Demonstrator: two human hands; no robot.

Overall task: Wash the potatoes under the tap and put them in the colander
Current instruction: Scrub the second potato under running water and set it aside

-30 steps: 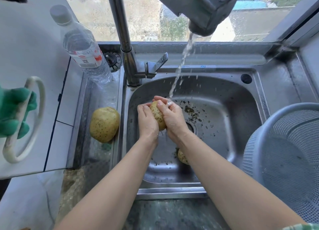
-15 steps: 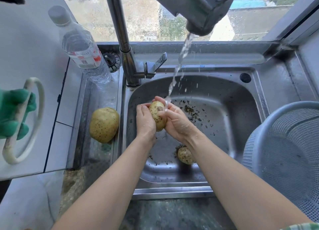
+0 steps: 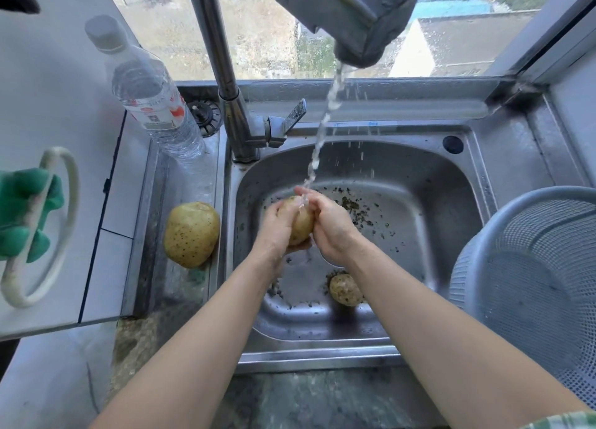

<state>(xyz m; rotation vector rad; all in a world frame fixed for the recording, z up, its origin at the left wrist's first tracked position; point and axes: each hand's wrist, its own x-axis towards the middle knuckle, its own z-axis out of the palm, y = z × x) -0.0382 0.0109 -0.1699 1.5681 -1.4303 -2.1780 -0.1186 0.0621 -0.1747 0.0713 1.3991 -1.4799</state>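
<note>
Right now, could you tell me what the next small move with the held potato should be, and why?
Probably keep turning the potato under the stream a little longer. Both hands, left and right, cup it where the water lands, and dark specks still dot its skin. The colander at the right looks empty, so it goes there once clean.

- Two bare forearms reach forward from the bottom edge, converging toward the middle.
- The left hand (image 3: 274,227) is cupped, fingers curled inward, palm facing right.
- The right hand (image 3: 332,225) presses opposite it, fingers wrapped, thumb uppermost.
</note>
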